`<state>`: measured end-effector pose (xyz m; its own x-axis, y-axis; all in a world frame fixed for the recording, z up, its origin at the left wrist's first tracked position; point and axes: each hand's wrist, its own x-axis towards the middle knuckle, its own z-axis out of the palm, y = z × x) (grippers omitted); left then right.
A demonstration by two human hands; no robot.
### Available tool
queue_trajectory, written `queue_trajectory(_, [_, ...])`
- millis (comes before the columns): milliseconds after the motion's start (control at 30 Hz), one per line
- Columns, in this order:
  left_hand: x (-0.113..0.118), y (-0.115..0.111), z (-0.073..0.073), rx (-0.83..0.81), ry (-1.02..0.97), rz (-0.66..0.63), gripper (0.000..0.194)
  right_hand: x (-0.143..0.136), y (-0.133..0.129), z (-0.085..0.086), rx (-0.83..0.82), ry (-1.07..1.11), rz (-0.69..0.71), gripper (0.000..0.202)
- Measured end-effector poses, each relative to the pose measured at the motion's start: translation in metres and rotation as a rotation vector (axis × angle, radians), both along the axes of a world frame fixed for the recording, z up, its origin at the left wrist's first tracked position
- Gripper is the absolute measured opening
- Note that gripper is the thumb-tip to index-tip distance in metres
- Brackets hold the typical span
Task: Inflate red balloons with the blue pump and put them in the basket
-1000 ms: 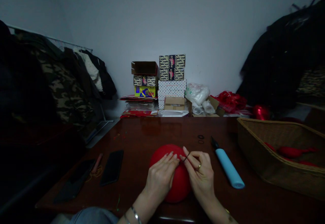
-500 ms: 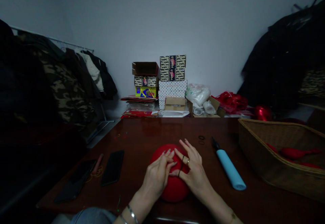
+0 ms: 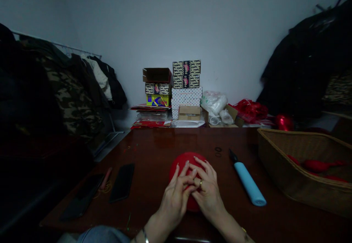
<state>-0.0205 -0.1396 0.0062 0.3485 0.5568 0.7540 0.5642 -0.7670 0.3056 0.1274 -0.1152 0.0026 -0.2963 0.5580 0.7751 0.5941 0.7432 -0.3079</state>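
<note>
On the table in front of me is an inflated red balloon [image 3: 179, 159], with both hands over its upper side. My left hand [image 3: 176, 193] is closed in a pinch at the balloon's top, where its neck appears to be, mostly hidden by fingers. My right hand [image 3: 207, 189], with a gold ring, meets the left thumb and fingers there. Its index and thumb are drawn in around a black elastic band that is now almost hidden between the hands. Two more black elastic bands [image 3: 218, 152] lie beyond the right hand. A light blue hand pump [image 3: 249, 184] rests to the right.
A wicker basket [image 3: 286, 184] with red balloons [image 3: 320, 165] stands at the right. Two dark phones [image 3: 121, 182] and a pinkish stick [image 3: 106, 178] beside thin yellow bands lie at the left. Stacked boxes [image 3: 187, 75] stand beyond the table's far edge.
My right hand has closed in toward the left, and the band stretched across its fingers has narrowed out of sight. The balloon has shifted slightly away and to the right.
</note>
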Motion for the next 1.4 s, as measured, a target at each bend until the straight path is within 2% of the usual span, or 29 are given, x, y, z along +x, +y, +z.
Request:
queue_trajectory(133, [-0.013,0.000,0.020,-0.003,0.175,-0.037,0.030,0.001,-0.002,0.004,0.009,-0.014,0.006,0.021])
queue_trajectory(233, [-0.023,0.002,0.036,0.055,0.287,-0.028,0.035,-0.001,-0.003,0.002,0.018,-0.039,0.000,0.027])
queue_trajectory(367, [-0.032,0.007,0.047,0.101,0.435,-0.069,0.039,-0.002,-0.002,-0.002,0.023,-0.031,-0.012,0.030])
queue_trajectory(500, [-0.035,0.014,0.049,0.110,0.478,-0.085,0.035,0.000,-0.001,0.001,-0.035,-0.044,0.018,0.030])
queue_trajectory(700, [-0.028,0.016,0.041,0.183,0.361,-0.136,0.028,0.002,-0.004,0.005,-0.164,-0.023,0.043,0.032])
queue_trajectory(767, [-0.025,0.015,0.036,0.116,0.273,-0.147,0.026,0.004,-0.004,0.008,-0.195,-0.021,0.060,0.031])
queue_trajectory(833, [-0.023,0.013,0.033,-0.025,0.137,-0.134,0.023,0.007,-0.003,0.010,-0.234,-0.032,0.075,0.029])
queue_trajectory(900, [-0.022,0.012,0.032,-0.180,-0.014,-0.105,0.020,0.009,-0.002,0.013,-0.258,-0.035,0.090,0.027])
queue_trajectory(967, [-0.024,0.013,0.034,-0.250,-0.102,-0.073,0.018,0.011,-0.002,0.014,-0.268,-0.026,0.098,0.027])
queue_trajectory(1033, [-0.027,0.015,0.038,-0.211,-0.070,-0.040,0.017,0.011,-0.002,0.014,-0.277,-0.009,0.102,0.024])
queue_trajectory(1200, [-0.040,0.020,0.044,-0.049,0.217,0.021,0.015,0.014,-0.001,0.011,-0.316,0.146,0.111,0.017])
queue_trajectory(1300, [-0.043,0.018,0.048,-0.081,0.222,0.015,0.023,0.017,0.002,0.009,-0.334,0.264,0.100,0.015])
queue_trajectory(1400, [-0.039,0.015,0.053,-0.120,0.177,-0.007,0.013,0.016,0.002,0.009,-0.325,0.249,0.105,0.015])
